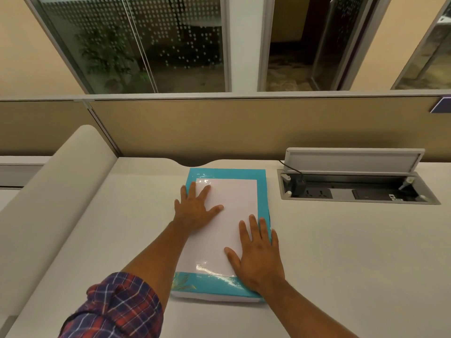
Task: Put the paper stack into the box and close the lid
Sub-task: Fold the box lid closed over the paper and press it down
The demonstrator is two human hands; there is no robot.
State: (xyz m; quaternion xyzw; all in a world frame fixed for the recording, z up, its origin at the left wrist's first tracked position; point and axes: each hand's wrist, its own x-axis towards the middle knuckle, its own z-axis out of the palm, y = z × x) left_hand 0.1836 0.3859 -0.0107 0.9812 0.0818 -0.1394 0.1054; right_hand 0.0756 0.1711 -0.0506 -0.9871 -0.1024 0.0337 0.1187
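A flat turquoise box (225, 236) lies on the pale desk (341, 252), toward the middle of its far edge, its long side running away from the person and its far end close to the wavy cut-out in that edge. The lid (261, 191) is down: a turquoise frame around a clear, glossy window, and through the window shows the white paper stack (228, 211), filling most of the box (two bright glints sit on the film, one near the far left corner and one near the near end). A leaf pattern marks the near left corner of the lid.

Both hands lie flat on the lid, palms down, fingers spread. The left hand (195, 212) rests on the far left part, its fingers reaching over the window and its outer fingers near the left rim. The right hand (258, 257) rests on the near right part, its thumb on the window and its little finger over the right rim of the box. Neither grips anything. The left forearm ends in a rolled-up plaid sleeve (117, 308) at the near edge of the view.

To the right of the box, well apart, a socket well (356, 190) is set into the desk near its far edge, its grey flap (353, 158) raised and a black plug (298, 185) with its cable at the left end. A beige partition (244, 128) stands behind the far edge.
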